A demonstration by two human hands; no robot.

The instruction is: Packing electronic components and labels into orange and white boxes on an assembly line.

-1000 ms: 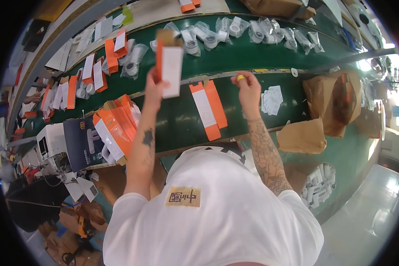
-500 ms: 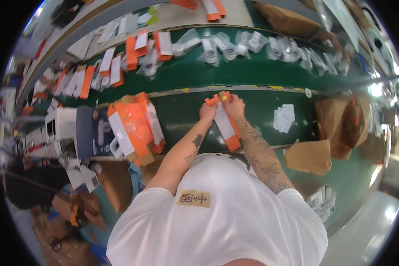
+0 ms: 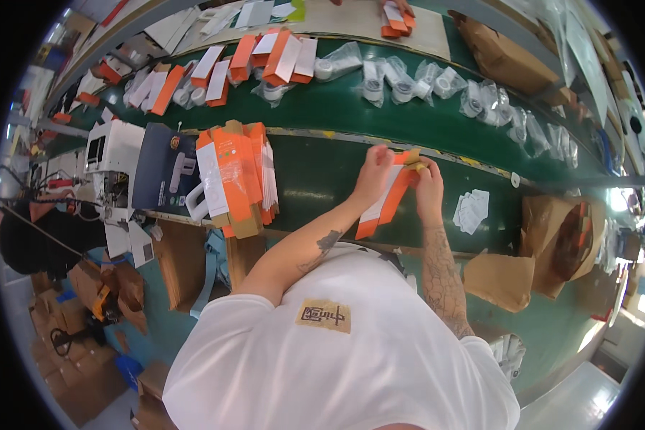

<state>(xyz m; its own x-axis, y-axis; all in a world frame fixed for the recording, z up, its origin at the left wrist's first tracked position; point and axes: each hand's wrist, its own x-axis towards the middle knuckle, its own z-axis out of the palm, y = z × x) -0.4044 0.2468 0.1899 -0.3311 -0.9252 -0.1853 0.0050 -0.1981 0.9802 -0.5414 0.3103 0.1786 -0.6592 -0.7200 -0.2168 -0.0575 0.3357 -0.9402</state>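
A narrow orange-and-white carton (image 3: 385, 206) slants over the green bench in front of me, its lower end toward the left. At its upper end, brown inner cardboard shows between orange flaps. My left hand (image 3: 373, 175) is closed at the carton's upper left edge, fingers curled and slightly blurred. On the other side, my right hand (image 3: 429, 188) pinches the upper flap between thumb and fingers. The carton's contents cannot be seen.
A stack of flattened orange cartons (image 3: 233, 175) stands left, beside a dark blue box (image 3: 166, 172). White slips (image 3: 471, 211) and brown paper bags (image 3: 562, 233) lie right. Beyond runs a green belt (image 3: 308, 107) with cartons and bagged white items (image 3: 401, 80). Another person's hand (image 3: 404, 7) holds cartons at the far side.
The carton has swung from leaning down-right to leaning down-left. My left hand has shifted along its upper edge, and the right hand has turned at the flap. The whole view has shifted.
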